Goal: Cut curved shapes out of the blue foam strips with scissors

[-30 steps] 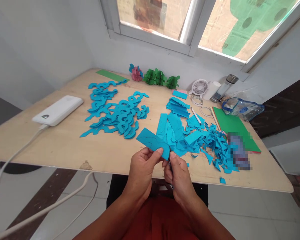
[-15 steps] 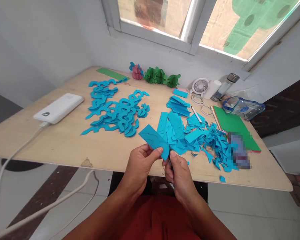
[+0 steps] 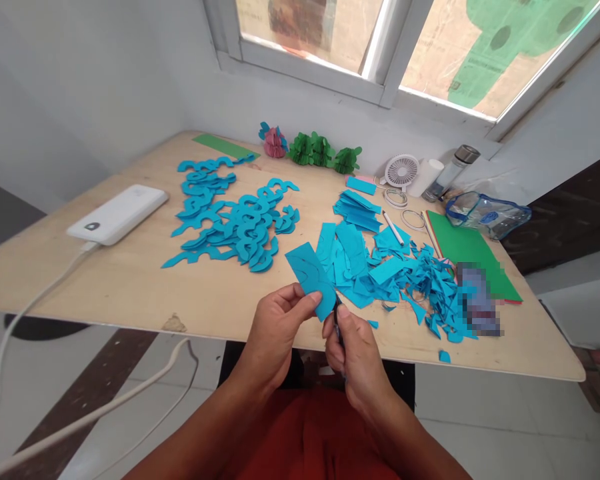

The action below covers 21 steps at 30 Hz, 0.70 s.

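My left hand (image 3: 280, 327) pinches a blue paper piece (image 3: 307, 270) with curved lines drawn on it, thumb on top. Dark-handled scissors (image 3: 338, 323) are in my right hand (image 3: 355, 347), their blades at the paper's right edge. Beyond the hands, to the right, lies a heap of blue paper scraps (image 3: 395, 270). Wavy blue cut-outs (image 3: 250, 223) are piled on the table to the left. A stack of folded blue paper (image 3: 356, 211) sits behind the scraps.
A white power bank (image 3: 117, 215) with a cable lies on the table (image 3: 130, 287) at left. Paper figures (image 3: 311, 151) stand at the back. At right are a small fan (image 3: 401, 172), a bottle (image 3: 453, 173), a clear pouch (image 3: 487, 215), green sheets (image 3: 473, 253) and a white pen (image 3: 393, 228).
The held paper has turned a little and its far end has shifted right. My right hand and the scissors have tilted slightly, and a small blue scrap now shows beside them.
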{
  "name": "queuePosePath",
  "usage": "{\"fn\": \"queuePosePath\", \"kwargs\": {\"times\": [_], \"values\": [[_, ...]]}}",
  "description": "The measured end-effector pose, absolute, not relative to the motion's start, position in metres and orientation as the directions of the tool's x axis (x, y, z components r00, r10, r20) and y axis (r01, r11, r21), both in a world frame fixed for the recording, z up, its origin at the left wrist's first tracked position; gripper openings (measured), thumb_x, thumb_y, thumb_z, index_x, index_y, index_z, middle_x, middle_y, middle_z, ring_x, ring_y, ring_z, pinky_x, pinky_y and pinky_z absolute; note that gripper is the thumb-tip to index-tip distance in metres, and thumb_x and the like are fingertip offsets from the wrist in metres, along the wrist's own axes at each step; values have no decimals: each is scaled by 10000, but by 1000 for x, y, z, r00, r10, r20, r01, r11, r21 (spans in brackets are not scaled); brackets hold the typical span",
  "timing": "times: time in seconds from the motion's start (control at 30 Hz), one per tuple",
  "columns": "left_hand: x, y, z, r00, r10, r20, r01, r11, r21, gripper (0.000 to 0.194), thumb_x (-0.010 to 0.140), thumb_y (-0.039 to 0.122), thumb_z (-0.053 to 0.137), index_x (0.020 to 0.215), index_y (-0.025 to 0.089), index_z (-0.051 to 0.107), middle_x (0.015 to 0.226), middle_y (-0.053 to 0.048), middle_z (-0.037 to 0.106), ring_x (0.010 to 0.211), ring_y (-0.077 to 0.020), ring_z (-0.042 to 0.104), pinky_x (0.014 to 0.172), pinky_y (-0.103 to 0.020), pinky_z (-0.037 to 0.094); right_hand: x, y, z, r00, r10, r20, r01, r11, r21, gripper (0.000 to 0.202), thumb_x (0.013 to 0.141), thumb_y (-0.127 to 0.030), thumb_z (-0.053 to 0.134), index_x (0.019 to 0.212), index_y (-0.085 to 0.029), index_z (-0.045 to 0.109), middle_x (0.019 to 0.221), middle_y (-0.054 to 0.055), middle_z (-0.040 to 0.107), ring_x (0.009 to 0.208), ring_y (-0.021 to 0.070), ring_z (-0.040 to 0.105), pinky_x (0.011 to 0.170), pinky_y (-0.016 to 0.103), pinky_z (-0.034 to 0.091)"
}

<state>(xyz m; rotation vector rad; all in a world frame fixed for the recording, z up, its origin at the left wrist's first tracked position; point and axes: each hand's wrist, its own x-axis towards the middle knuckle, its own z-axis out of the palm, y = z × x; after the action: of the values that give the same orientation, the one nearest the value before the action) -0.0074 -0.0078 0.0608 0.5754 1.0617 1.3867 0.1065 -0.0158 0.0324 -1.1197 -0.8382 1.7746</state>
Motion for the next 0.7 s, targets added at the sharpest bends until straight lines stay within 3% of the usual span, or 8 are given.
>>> {"fn": "queuePosePath", "kwargs": {"times": [0.43, 0.7], "values": [[-19, -4, 55, -47, 973, -226, -354, 195, 915, 125, 729, 266, 697, 682, 155, 663, 654, 2, 655, 729, -153, 581, 753, -256, 444, 111, -13, 34, -259, 894, -365, -262, -428, -865, 466, 836, -576, 535, 630, -158, 543, 357, -115, 293, 323, 33, 151, 337, 191, 97], [-22, 0, 56, -42, 969, -242, -304, 218, 927, 163, 698, 279, 710, 639, 159, 616, 667, 4, 629, 727, -164, 575, 746, -276, 435, 111, -12, 35, -274, 892, -359, -254, -428, -868, 464, 845, -567, 528, 630, -156, 546, 353, -115, 293, 324, 34, 145, 336, 193, 96]]}}
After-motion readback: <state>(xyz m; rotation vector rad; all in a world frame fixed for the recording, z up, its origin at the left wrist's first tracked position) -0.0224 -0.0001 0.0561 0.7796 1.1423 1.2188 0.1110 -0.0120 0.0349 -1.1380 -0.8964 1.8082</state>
